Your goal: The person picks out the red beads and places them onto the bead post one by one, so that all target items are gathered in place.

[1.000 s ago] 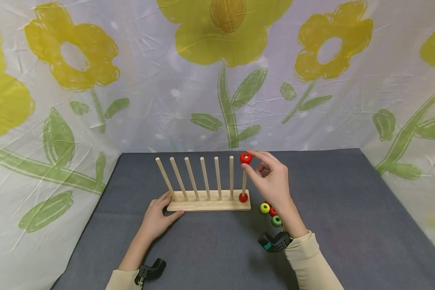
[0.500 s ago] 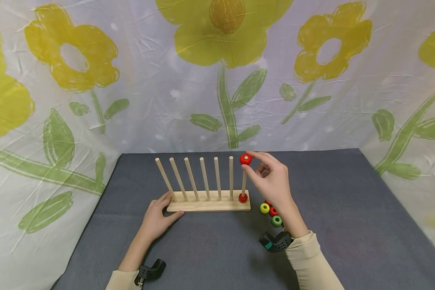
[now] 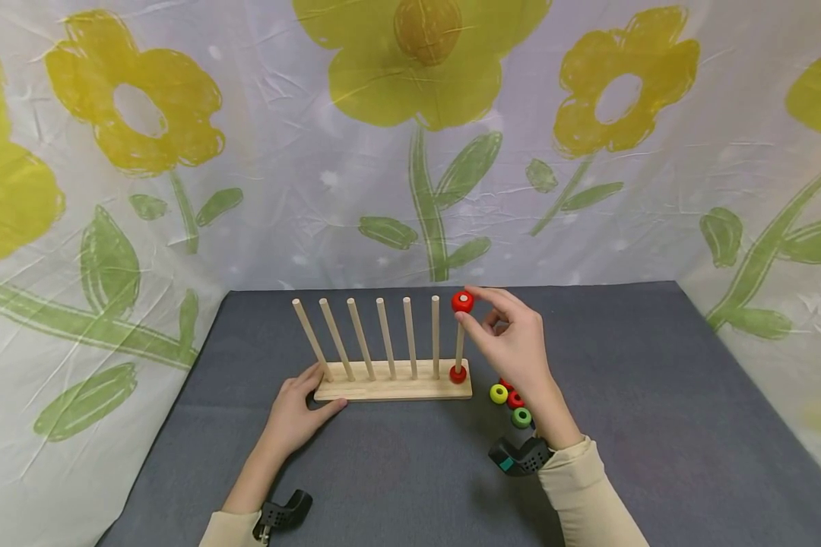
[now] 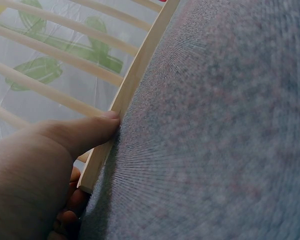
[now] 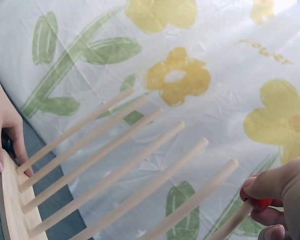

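A pale wooden rack [image 3: 393, 390] with a row of several upright pegs stands on the table. My left hand [image 3: 296, 410] grips its left end, thumb [image 4: 92, 131] on the front edge and fingers behind. At the top of the rightmost peg [image 3: 460, 342], my right hand [image 3: 516, 346] pinches a red bead [image 3: 461, 302] between thumb and forefinger. The peg's tip shows in the bead's hole. Another red bead [image 3: 458, 375] sits at the foot of this peg. In the right wrist view the pinched red bead [image 5: 262, 202] is partly covered by the fingers.
Just right of the rack lie loose beads: a yellow one [image 3: 498, 393], a red one [image 3: 515, 400], a green one [image 3: 521, 418], and another red one [image 3: 505, 384] partly hidden. The right forearm passes close beside them. A flower-printed cloth [image 3: 280, 213] rises behind the dark table.
The pinched red bead sits very slightly lower, with the peg's tip showing more clearly in its hole. Left hand and rack hold still.
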`<state>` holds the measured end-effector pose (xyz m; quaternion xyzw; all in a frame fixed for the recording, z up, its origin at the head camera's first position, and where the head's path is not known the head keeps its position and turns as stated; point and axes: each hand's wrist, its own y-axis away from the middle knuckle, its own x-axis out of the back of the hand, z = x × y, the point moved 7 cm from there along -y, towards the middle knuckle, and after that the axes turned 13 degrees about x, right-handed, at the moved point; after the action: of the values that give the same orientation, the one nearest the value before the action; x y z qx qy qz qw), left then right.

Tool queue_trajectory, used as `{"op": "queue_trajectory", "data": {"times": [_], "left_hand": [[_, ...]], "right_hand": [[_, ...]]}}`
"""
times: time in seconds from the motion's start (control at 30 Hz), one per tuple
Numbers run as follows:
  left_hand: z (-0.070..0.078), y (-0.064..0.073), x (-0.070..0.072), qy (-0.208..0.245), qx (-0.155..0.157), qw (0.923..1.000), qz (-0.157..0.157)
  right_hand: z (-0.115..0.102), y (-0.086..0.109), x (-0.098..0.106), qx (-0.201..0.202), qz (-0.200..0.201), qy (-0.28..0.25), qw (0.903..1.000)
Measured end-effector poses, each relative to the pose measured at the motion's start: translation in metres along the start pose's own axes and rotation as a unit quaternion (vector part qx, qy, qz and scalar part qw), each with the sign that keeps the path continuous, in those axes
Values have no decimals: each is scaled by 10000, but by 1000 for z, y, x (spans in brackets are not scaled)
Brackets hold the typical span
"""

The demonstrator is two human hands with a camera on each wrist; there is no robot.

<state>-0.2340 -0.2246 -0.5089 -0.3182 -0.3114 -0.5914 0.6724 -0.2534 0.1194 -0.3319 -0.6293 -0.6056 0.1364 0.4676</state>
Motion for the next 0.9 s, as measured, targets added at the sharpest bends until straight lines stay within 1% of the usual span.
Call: {"op": "queue_trajectory", "data": {"times": [0.6, 0.9], "left_hand": [[1, 1, 1, 69, -14, 10000, -2], [2, 1, 1, 56, -28, 10000, -10]], "right_hand": [[-2, 0, -1, 24, -88, -162, 9998], [-2, 0, -1, 59, -69, -210, 9997]]}}
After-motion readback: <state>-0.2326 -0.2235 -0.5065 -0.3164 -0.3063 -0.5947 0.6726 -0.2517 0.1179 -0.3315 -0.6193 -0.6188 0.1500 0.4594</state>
